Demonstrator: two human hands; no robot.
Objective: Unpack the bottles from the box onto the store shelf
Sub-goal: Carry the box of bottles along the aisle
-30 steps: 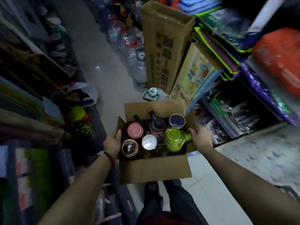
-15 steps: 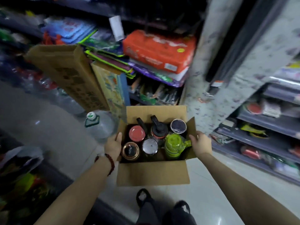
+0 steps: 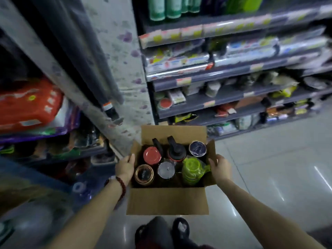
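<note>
Bottles stand upright, six of them, packed in two rows inside an open cardboard box [image 3: 167,202] that is carried above the floor, in front of the person. In the far row are a red-lidded bottle [image 3: 152,155] at the left, a black-capped bottle [image 3: 176,153] with a loop handle in the middle, and a bottle with a dark purple top [image 3: 197,148] at the right. In the near row are a bottle with a bronze-rimmed dark lid [image 3: 144,174], a silver-lidded bottle [image 3: 166,170] and a bright green bottle [image 3: 192,169], which is the widest and sits against the right wall. The box flaps are all folded outward.

The left hand [image 3: 125,168] grips the left side of the box, its thumb lying over the side flap; a red bead bracelet [image 3: 122,186] circles that wrist. The right hand [image 3: 220,168] holds the right side, its thumb hooked over the flap edge just beside the green bottle.

Beyond the box, a store shelf [image 3: 224,97] with several grey tiers of packaged goods fills the upper right. A pale mottled pillar [image 3: 124,72] stands left of it. At the far left, an orange package [image 3: 30,103] lies on other shelving. The pale tiled floor [image 3: 278,177] is glossy, and two dark shoes [image 3: 181,229] show below the box.
</note>
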